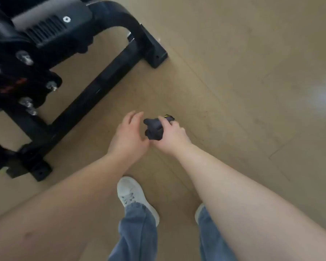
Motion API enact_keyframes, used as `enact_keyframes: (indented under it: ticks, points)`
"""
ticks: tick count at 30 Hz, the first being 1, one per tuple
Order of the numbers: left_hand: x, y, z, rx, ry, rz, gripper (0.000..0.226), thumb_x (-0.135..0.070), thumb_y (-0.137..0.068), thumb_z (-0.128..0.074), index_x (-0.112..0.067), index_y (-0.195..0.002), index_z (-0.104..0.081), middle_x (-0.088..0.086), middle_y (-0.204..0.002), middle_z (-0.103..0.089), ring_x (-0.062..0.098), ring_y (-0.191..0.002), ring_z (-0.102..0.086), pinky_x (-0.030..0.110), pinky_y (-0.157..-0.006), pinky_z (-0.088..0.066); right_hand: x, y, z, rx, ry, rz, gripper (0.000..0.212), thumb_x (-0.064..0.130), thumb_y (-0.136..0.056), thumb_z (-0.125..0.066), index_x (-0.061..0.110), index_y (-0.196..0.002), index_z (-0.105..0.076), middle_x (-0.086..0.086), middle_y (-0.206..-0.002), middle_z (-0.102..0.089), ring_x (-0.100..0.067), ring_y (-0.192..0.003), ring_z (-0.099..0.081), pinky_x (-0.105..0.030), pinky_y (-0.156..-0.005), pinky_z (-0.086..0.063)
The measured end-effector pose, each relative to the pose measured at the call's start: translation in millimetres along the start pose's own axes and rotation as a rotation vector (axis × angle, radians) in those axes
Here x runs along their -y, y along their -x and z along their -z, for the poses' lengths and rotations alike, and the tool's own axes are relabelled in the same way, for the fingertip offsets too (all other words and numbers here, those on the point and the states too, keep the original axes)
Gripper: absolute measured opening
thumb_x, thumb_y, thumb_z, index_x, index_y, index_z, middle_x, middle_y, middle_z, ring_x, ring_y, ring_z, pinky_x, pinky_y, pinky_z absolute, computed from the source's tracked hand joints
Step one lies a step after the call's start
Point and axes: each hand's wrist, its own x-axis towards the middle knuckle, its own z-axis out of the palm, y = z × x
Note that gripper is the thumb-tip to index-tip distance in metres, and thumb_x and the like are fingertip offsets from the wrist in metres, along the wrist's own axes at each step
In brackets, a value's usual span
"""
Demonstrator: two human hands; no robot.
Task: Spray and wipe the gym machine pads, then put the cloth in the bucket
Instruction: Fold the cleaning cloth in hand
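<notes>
A small dark cloth [153, 129], bunched up with a bit of yellow at its far end, is gripped in my right hand [170, 137] above the floor in the middle of the view. My left hand [129, 135] hovers just left of the cloth with its fingers relaxed and slightly curved, holding nothing. Whether its fingertips touch the cloth cannot be told. The black gym machine [36, 44] fills the upper left. No pad, spray bottle or bucket is in view.
The machine's black floor frame [94, 87] runs diagonally from a foot plate [156, 57] at upper middle to another foot plate [37, 170] at left. Tan floor [252, 81] spreads to the right. My white shoes [132, 193] and jeans are below.
</notes>
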Motion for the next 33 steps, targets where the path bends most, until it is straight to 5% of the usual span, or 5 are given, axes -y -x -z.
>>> enact_keyframes:
  ticks: [3,10,19,26,33]
  points:
    - [4,-8,-2,-0.036,0.044,-0.006,0.075,-0.023,-0.093,-0.068,-0.028,-0.158,-0.031,-0.007,-0.167,-0.021,0.017,-0.151,-0.029,0.034,-0.113,-0.035,5,-21,-16,0.106,-0.068,-0.038,0.075,0.052,-0.098,-0.06,0.041,-0.162,-0.024,-0.017,-0.161,-0.029,-0.042,-0.139,-0.045,-0.046,-0.109,-0.043]
    - [-12,8,2,0.038,0.125,0.012,0.067,-0.026,-0.098,-0.063,-0.028,-0.157,-0.033,-0.005,-0.161,-0.032,0.016,-0.143,-0.041,0.026,-0.098,-0.034,3,4,4,0.032,-0.219,-0.097,0.025,0.023,-0.102,-0.051,0.022,-0.125,-0.06,-0.016,-0.121,-0.065,-0.038,-0.102,-0.067,-0.044,-0.078,-0.059]
    - [-89,111,65,0.164,0.143,-0.022,0.076,-0.03,-0.091,-0.074,-0.029,-0.156,-0.035,-0.004,-0.155,-0.041,0.015,-0.134,-0.051,0.033,-0.106,-0.048,18,152,120,0.027,-0.28,-0.038,0.027,0.032,-0.099,-0.055,0.04,-0.122,-0.065,-0.007,-0.115,-0.071,-0.031,-0.099,-0.07,-0.045,-0.082,-0.062]
    - [-175,192,157,0.101,0.197,-0.12,0.089,-0.034,-0.078,-0.086,-0.026,-0.153,-0.04,-0.002,-0.15,-0.047,0.016,-0.132,-0.053,0.033,-0.105,-0.05,60,275,225,-0.056,-0.318,0.072,0.025,0.03,-0.091,-0.063,0.044,-0.11,-0.073,0.007,-0.091,-0.074,0.003,-0.066,-0.065,-0.016,-0.049,-0.047]
    - [-237,276,225,-0.029,0.273,-0.21,0.086,-0.035,-0.075,-0.087,-0.024,-0.149,-0.045,-0.003,-0.143,-0.051,0.013,-0.131,-0.05,0.024,-0.103,-0.042,98,381,304,-0.136,-0.241,0.276,0.029,0.03,-0.084,-0.068,0.037,-0.11,-0.08,0.009,-0.091,-0.077,-0.011,-0.091,-0.07,-0.027,-0.077,-0.055]
